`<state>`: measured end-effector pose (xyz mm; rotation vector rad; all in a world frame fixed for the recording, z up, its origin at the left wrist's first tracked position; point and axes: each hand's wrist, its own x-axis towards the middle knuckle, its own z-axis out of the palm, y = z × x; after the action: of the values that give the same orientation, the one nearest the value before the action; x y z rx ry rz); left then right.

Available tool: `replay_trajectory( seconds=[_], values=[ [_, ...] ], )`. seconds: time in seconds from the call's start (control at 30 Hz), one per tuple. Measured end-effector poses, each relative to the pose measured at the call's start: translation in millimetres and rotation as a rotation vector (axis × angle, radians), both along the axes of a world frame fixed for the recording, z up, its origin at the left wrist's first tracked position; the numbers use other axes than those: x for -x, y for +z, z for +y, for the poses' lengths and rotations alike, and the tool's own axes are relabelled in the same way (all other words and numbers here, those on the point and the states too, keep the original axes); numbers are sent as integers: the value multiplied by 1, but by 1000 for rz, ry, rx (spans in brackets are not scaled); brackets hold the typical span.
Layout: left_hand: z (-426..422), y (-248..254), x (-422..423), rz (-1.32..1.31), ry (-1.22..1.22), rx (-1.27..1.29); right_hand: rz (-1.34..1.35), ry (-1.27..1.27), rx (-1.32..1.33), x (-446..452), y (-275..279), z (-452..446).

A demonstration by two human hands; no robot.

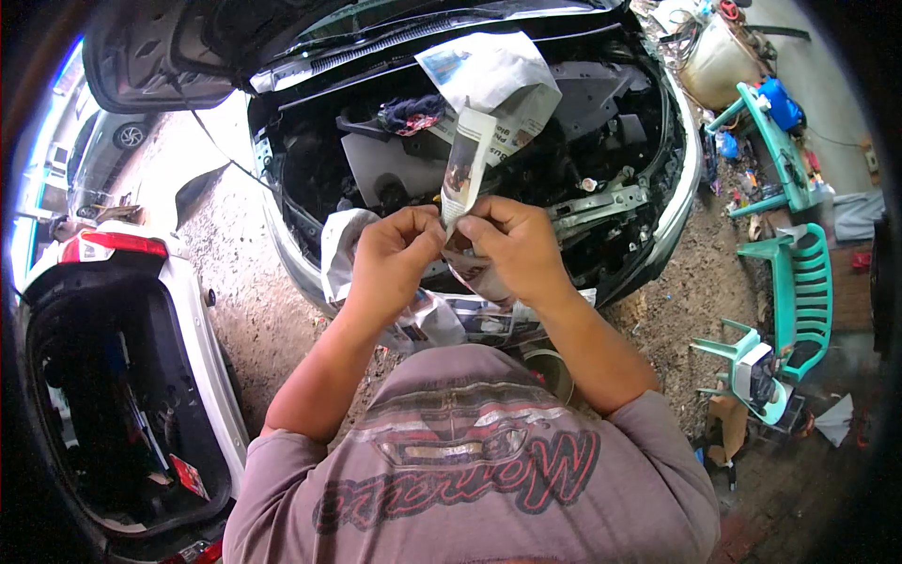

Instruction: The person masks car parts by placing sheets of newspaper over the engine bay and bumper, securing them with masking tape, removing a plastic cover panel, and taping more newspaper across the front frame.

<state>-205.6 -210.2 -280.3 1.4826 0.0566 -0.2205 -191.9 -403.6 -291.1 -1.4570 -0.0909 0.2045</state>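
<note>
In front of my chest, over the car's front edge, both hands pinch a long folded strip of newspaper (pixel 466 162). My left hand (pixel 399 246) grips its lower left edge between thumb and fingers. Close beside it, my right hand (pixel 512 246) is closed on the right edge. The strip stands up and leans slightly right, and its lower part hangs below my fingers. Behind it, a larger newspaper sheet (pixel 498 70) lies over the engine bay (pixel 601 141). More newspaper (pixel 432 320) covers the front bumper below my hands, and another piece (pixel 340 246) is beside my left wrist.
The raised hood (pixel 160 56) is at upper left. A dark bundled cloth (pixel 412 115) lies in the engine bay. A white car with an open trunk (pixel 132 404) stands at left. Green plastic chairs (pixel 803 301) and a green table (pixel 775 150) with clutter are at right.
</note>
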Motion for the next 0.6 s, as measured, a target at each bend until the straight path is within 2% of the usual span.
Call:
replay_trajectory(
  seconds=[0.07,0.27,0.43,0.6],
  values=[
    [-3,1,1,-32,9,-6,-90,20,137,0,-2,-2],
    [-7,7,1,-26,38,-84,-80,-13,132,2,-3,2],
    [-5,3,-2,86,59,89,-103,-26,138,2,1,0],
    [-3,-2,-3,29,4,37,-120,-18,134,2,1,-2]
  ],
)
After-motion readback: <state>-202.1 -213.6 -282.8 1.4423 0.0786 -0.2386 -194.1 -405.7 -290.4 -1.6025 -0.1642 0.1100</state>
